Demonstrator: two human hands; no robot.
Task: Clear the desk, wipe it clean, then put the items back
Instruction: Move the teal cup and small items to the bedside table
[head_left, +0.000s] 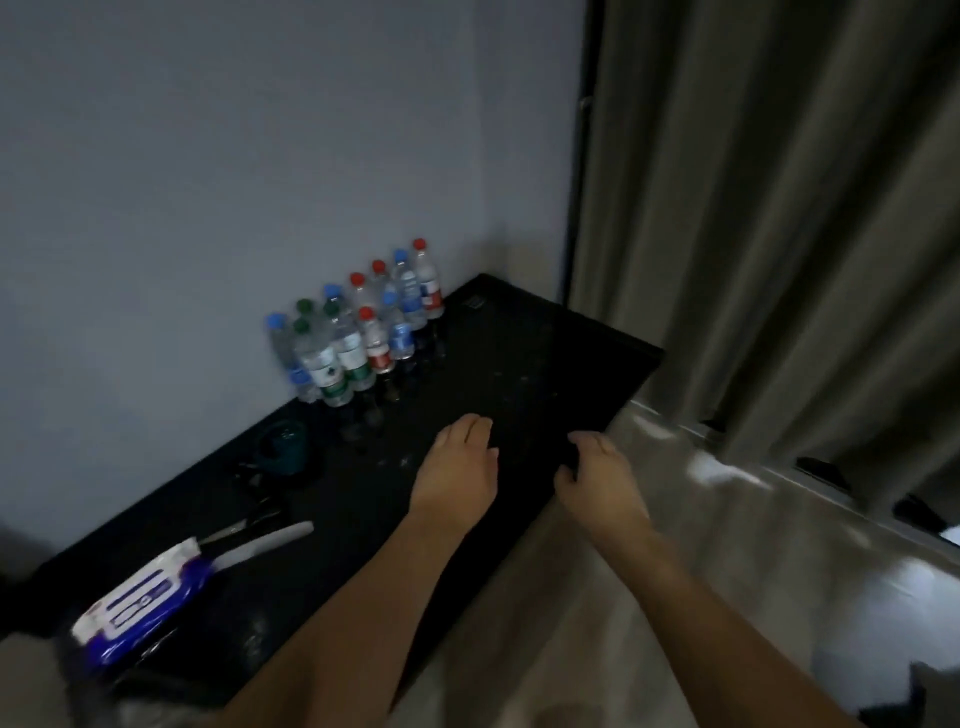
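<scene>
i see the left hand (457, 467) flat over the black desk (545, 353), fingers loose, holding nothing. the right hand (597, 473) curls at the desk's front edge; i can't tell what it grips. water bottles (358, 332) stand by the wall, wipes pack (140, 597) near left.
</scene>
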